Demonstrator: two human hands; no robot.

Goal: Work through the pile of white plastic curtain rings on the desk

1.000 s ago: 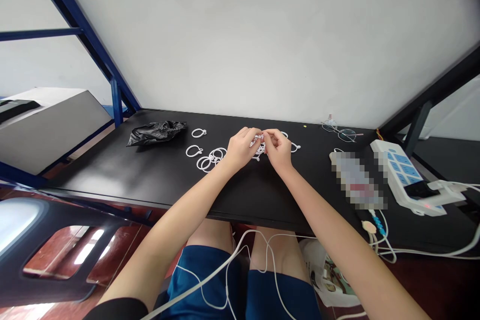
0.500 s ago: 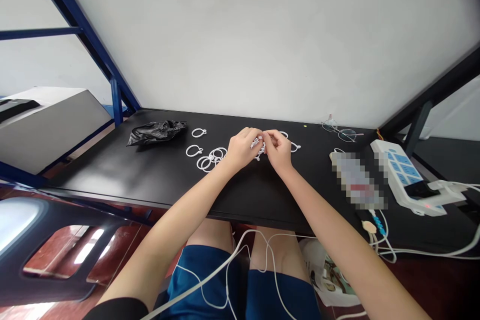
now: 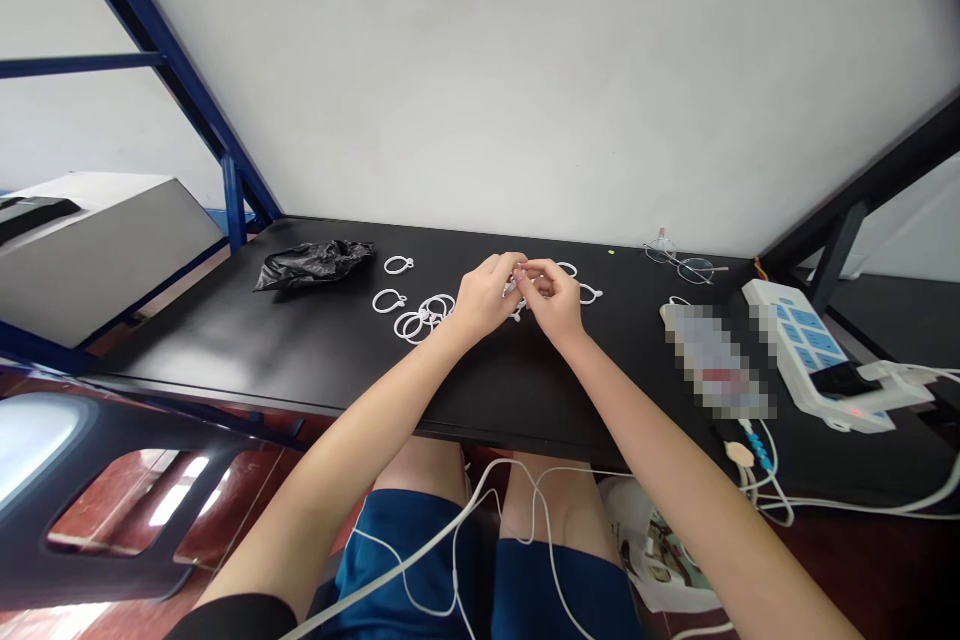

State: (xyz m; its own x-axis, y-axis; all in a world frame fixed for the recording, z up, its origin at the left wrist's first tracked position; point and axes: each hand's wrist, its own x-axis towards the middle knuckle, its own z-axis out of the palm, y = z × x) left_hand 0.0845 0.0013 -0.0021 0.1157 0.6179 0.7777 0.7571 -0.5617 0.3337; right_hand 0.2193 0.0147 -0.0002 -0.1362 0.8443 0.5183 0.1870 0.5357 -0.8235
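My left hand (image 3: pixel 484 299) and my right hand (image 3: pixel 553 300) meet over the middle of the black desk (image 3: pixel 315 350). Both are closed, fingertips pinched together on a small white plastic ring (image 3: pixel 517 288) held between them. Several more white rings (image 3: pixel 420 313) lie loose on the desk just left of my left hand, two of them (image 3: pixel 397 266) farther back. Another white ring (image 3: pixel 589 295) lies right of my right hand.
A crumpled black plastic bag (image 3: pixel 313 263) lies at the back left. Eyeglasses (image 3: pixel 679 263) rest at the back right. A blurred object (image 3: pixel 712 363), a white power strip (image 3: pixel 814 352) and white cables (image 3: pixel 765 480) fill the right side. A white cord (image 3: pixel 480 510) runs across my lap.
Both hands stay in place; only the fingers have shifted slightly on the ring, with the right thumb now nearer the left fingertips.
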